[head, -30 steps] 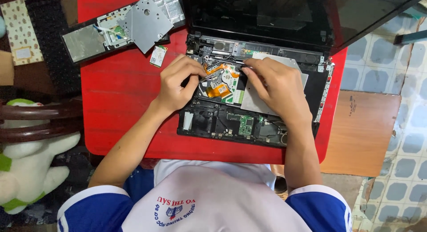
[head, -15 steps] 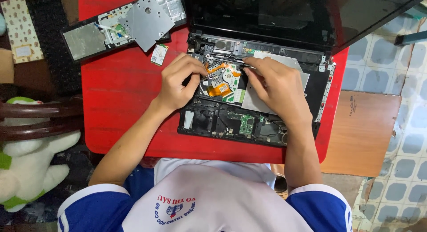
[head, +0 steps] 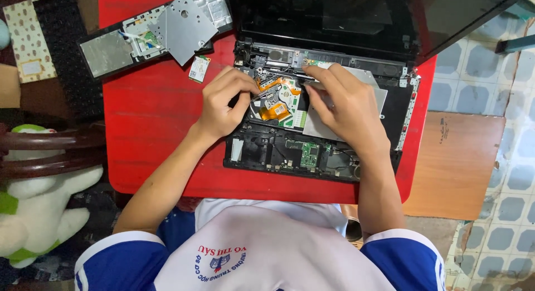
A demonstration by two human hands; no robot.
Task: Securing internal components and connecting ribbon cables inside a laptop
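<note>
Resting on a red table (head: pixel 156 129) over tiled floor (head: pixel 485 79), the opened laptop (head: pixel 317 151) lay crosswise, screen away; left hand (head: pixel 223 104) pinched narrow, right hand (head: pixel 340 104) fingers were pressed flat on its metal plate (head: pixel 373 87).

1 opened laptop (head: pixel 312 151), 1 small card (head: pixel 199 68), 1 plush toy (head: pixel 33 213), 2 hands (head: pixel 223 101).

Bright, even daylight; sharp focus

hands (head: pixel 284 104) hide laptop board (head: pixel 278 104) centre; lid (head: pixel 356 18) cut off at top
</note>
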